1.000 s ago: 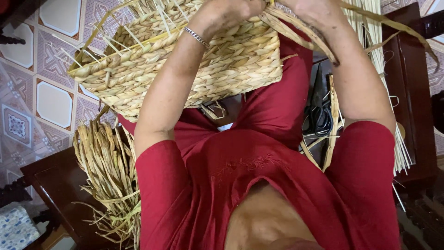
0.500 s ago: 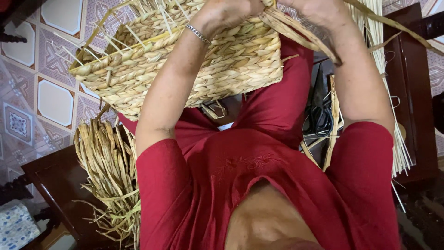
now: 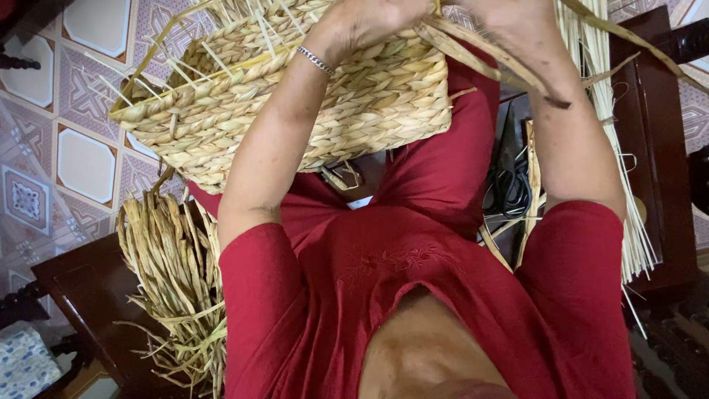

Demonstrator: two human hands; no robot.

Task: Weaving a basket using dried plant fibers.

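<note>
Little had moved since the earlier frames: both hands stayed at the top edge of the woven basket (image 3: 295, 111), and the flat straw strand (image 3: 487, 63) under the right hand had shifted only slightly, still running down and to the right. Left hand (image 3: 369, 22) was curled over the basket's upper rim, fingers closed on the weave there; a thin metal bracelet (image 3: 316, 60) sat on that wrist. Right hand (image 3: 509, 18) was closed around the flat strand just beside the basket's corner; its fingertips were cut off by the frame edge, so the exact grip could not be read. Basket lay tilted across the person's lap, resting on the red trousers (image 3: 443, 177), with loose straw ends sticking out along its upper side. Below and left of the basket, a bundle of dried twisted straw (image 3: 173, 273) lay over the edge of a dark wooden chair (image 3: 81, 295). At the right, a sheaf of pale thin reeds (image 3: 613, 148) hung along dark wooden furniture (image 3: 657, 133). Patterned floor tiles (image 3: 66, 148) showed at the left. Person wore a red top (image 3: 413, 295).
</note>
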